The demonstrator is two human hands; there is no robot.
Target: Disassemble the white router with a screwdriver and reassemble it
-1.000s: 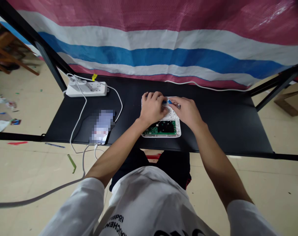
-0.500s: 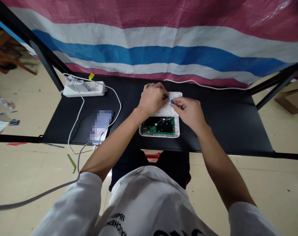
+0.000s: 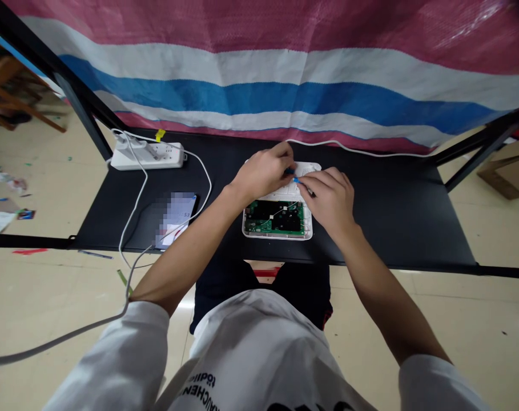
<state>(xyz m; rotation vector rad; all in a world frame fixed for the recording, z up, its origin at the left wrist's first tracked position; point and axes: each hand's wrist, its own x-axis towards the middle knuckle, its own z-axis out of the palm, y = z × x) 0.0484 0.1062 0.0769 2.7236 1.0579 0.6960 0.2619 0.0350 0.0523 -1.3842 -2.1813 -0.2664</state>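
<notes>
An opened white plastic case (image 3: 278,236) lies on the black table, its near half holding a green circuit board (image 3: 300,220) with black areas and a thin white wire. Over the far white half, my left hand (image 3: 268,170) is closed on a small dark-blue thing that its fingers mostly hide. From the right, my right hand (image 3: 331,194) pinches a small blue piece (image 3: 296,180) between thumb and finger. The two hands are close together, a small gap between their fingertips.
On the black table (image 3: 391,217), a white power strip (image 3: 169,155) with plugs and a phone (image 3: 182,211) with cables stand at the left. A striped sheet (image 3: 285,97) hangs behind the table. Black frame bars rise at both sides, and a cardboard box (image 3: 510,171) is at the far right.
My right hand has turned slightly and shifted a little to the left with the blue piece. My left hand has moved slightly, and the far half of the case has shifted a bit to the right.
</notes>
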